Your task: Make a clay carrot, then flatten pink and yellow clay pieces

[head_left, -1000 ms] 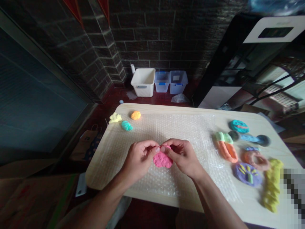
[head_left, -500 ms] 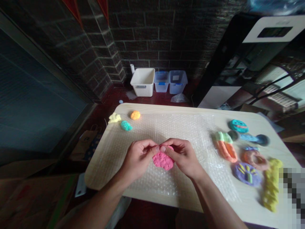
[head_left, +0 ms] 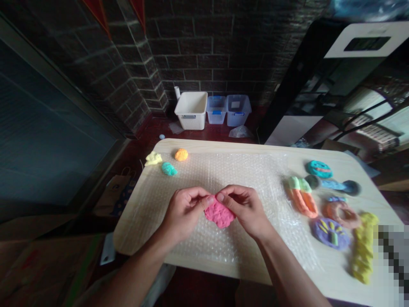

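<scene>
A flattened, lumpy piece of pink modelling clay is held over the middle of the table. My left hand pinches its upper left edge between thumb and fingers. On the upper right edge, my right hand grips it the same way, the two thumbs close together. Beneath both hands lies a sheet of bubble wrap. Toward the far left are an orange clay lump, a teal clay lump and a pale yellow clay piece.
Along the table's right side lie a teal disc, a blue dumbbell shape, an orange and green loop, a pinkish ring, a purple disc and a yellow strip. Bins stand by the wall.
My right thumb has shifted slightly along the pink clay's top edge, and more of the clay shows beside it. Both hands stay in nearly the same place.
</scene>
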Demonstrator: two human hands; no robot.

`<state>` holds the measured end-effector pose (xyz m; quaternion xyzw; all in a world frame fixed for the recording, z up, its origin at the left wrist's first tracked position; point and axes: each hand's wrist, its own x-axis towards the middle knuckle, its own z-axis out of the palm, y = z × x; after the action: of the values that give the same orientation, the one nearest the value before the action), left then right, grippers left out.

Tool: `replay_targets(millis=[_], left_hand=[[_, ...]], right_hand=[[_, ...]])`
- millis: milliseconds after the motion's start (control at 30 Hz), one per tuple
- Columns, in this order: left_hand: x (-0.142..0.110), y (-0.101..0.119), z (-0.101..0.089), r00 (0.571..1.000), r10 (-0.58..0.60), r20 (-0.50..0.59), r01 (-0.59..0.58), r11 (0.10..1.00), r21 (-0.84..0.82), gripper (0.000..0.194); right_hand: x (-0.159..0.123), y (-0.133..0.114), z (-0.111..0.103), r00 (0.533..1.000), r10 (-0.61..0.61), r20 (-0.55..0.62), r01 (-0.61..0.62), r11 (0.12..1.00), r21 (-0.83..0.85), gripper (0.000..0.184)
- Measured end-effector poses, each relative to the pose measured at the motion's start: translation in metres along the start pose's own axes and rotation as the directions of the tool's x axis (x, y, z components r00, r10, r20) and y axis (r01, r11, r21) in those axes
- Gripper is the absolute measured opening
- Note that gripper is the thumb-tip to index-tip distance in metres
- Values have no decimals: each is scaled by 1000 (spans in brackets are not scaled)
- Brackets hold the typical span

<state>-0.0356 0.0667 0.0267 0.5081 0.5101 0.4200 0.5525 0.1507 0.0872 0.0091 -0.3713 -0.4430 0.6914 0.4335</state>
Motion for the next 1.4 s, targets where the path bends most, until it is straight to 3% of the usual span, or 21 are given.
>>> replay_targets(millis=[233, 400, 500, 667, 933, 1200, 1400], left_hand=[[-2, -3, 0, 999, 15, 36, -19, 993, 113, 26], [-4, -9, -1, 993, 81, 83, -96, 974, 204, 22], [-3, -11, 2, 993, 59, 98, -74, 985, 157, 21], [-1, -12, 6, 996, -16, 89, 15, 1000, 14, 23], [-2, -6, 1, 998, 33, 49, -41, 984, 171, 30], [2, -7, 4, 998, -37, 57, 38, 999, -6, 29], [0, -4, 0, 1000, 7, 19, -9, 996, 84, 27]], right_hand=[[0, 2, -2, 999, 25, 30, -22, 996, -92, 27], [0, 5, -3, 997, 2, 76, 10, 988, -153, 20], [0, 7, -4, 997, 12, 77, -1, 990, -144, 20], [2, 6, -3, 999, -37, -28, 34, 994, -102, 29], [1, 1, 0, 1000, -21, 14, 22, 997, -75, 35], [1, -1, 0, 999, -18, -43, 18, 1000, 2, 35], [1, 0, 1, 998, -54, 20, 56, 997, -54, 31]])
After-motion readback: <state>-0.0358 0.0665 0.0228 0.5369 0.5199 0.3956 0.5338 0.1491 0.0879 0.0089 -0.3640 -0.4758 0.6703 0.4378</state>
